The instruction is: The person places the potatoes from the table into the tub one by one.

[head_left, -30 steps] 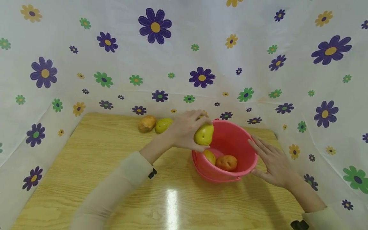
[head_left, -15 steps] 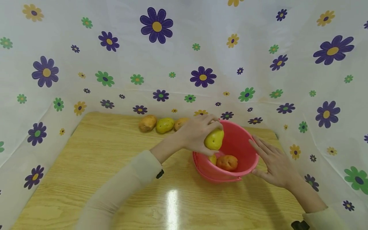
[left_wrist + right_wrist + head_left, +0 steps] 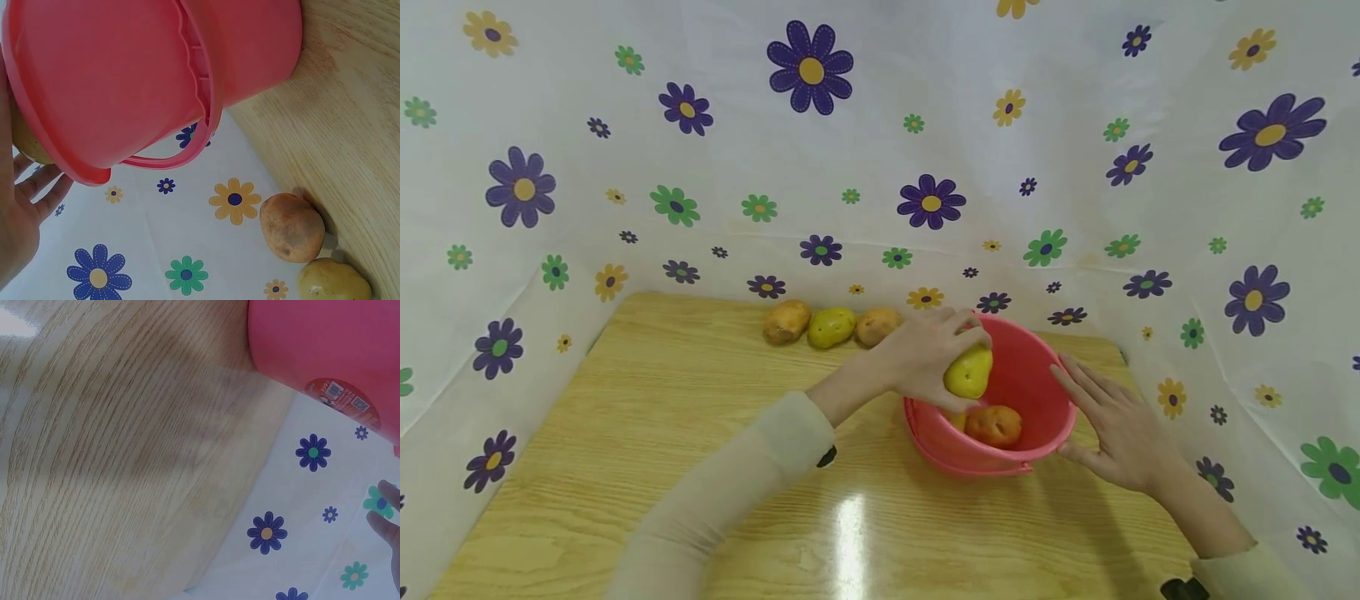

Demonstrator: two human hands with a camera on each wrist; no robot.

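My left hand [image 3: 925, 354] grips a yellow-green pear [image 3: 968, 372] just inside the mouth of a pink bucket [image 3: 1030, 367]. In the left wrist view the bucket wall hides most of the pear [image 3: 28, 140]. At the bottom of the bucket lies a reddish-brown potato [image 3: 994, 427]. Beside it a yellow fruit [image 3: 957, 419] is partly covered by my left hand. My right hand [image 3: 1116, 429] touches the bucket's right rim, its fingers fairly straight. Only a few of its fingertips [image 3: 382, 525] show in the right wrist view.
Along the back edge of the wooden table [image 3: 662, 400] stand a potato [image 3: 787, 322], a yellow-green pear-like fruit [image 3: 831, 327] and another potato [image 3: 877, 327]. A flowered white curtain [image 3: 850, 125] rises behind and at both sides. The bucket's pink handle [image 3: 169, 161] hangs down its side.
My left hand has carried the pear rightward and slightly down, from the bucket's left rim to over its inside. The potato behind my forearm has come into view. My right hand stays put.
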